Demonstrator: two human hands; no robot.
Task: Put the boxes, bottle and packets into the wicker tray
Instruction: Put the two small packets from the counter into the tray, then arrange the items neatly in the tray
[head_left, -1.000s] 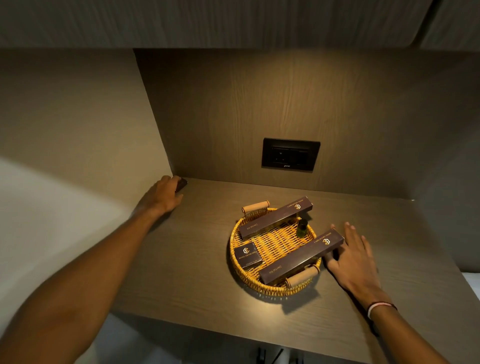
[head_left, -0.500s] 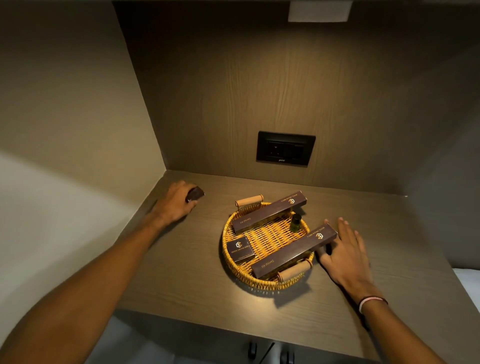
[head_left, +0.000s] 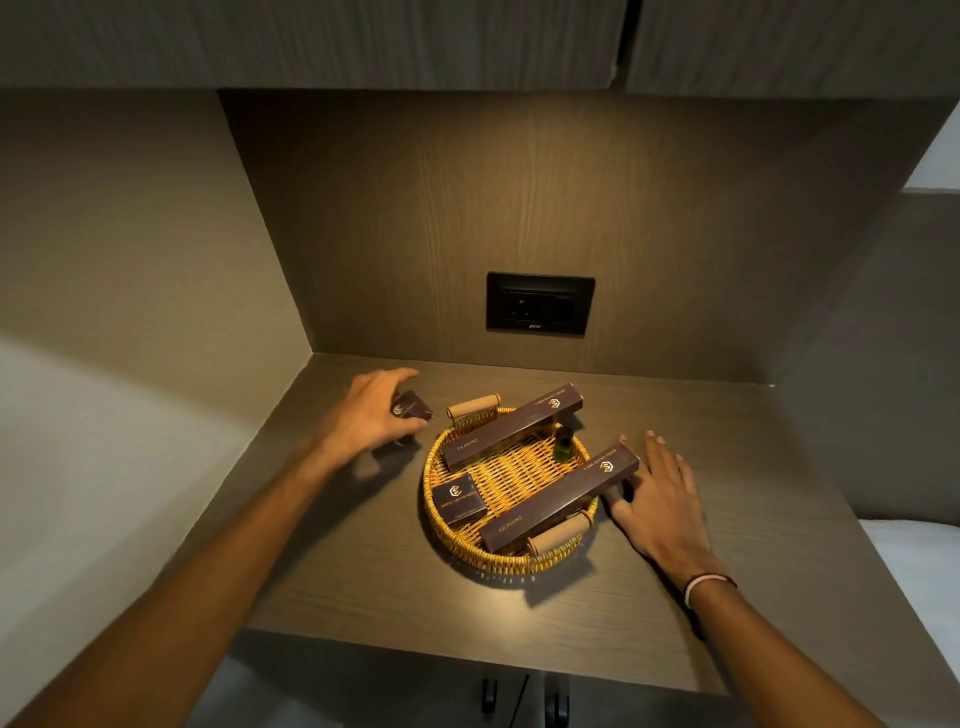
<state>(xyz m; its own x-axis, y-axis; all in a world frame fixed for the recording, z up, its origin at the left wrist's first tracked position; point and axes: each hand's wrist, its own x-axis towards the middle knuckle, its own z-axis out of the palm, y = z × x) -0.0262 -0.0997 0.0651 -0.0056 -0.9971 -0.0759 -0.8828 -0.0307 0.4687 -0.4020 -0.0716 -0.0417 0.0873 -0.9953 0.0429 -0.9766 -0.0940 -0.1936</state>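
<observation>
Our left hand (head_left: 371, 410) pinched a small dark packet (head_left: 412, 406) between thumb and fingers, just off the back-left of the wicker tray (head_left: 470, 553), toward the worktop's (head_left: 332, 566) back-left corner. Our right hand (head_left: 657, 499) lay spread and flat on the worktop, its fingertips touching the right end of the near long box (head_left: 558, 497), holding nothing.

The tray sat mid-worktop and already carried the far long box (head_left: 511, 425), the near one, a small square box (head_left: 458, 500) at its left side, and a little green bottle (head_left: 563, 443) upright between the two long boxes.

We judged two risks. Both long boxes overhung the rim, so a nudge from the right hand could tip the near one out. Dropping the packet in carelessly might knock the slim bottle over.

Both long boxes read "Dental Kit"; the small box read "HOTEL GRAND", the rest being too small to make out. The packet's logo was unreadable.
</observation>
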